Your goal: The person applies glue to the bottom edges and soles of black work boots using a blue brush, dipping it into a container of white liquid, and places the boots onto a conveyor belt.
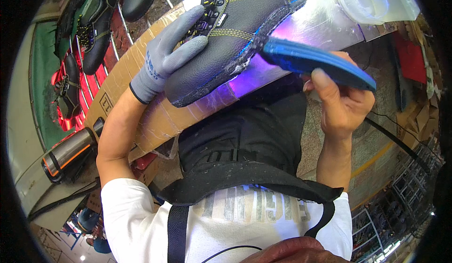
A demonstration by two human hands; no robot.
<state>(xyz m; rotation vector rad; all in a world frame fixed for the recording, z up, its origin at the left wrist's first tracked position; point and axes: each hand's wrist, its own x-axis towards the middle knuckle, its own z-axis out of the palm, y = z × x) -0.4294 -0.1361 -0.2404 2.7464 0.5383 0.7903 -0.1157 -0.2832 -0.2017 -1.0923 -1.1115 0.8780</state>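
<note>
A black leather work shoe [207, 69] with yellow stitching lies on its side across the bench, its lower edge facing right and its toe toward me. My left hand [165, 60], in a grey glove, is closed on the shoe's upper, with fingers by the lace hooks. Bare, my right hand [341, 98] grips a brush [315, 62] with a thick blue handle, thumb on the near side. The brush's dark tip touches the shoe's lower edge, where a rough grey strip and a blue line run. No outsole shows on that edge.
Brown cardboard [162, 114] covers the bench's near side, beside a shiny metal top [325, 22] under violet light. A translucent plastic tub [400, 4] stands far right. Several black shoes [94, 39] sit on a wire rack at left, near a steel flask [70, 152].
</note>
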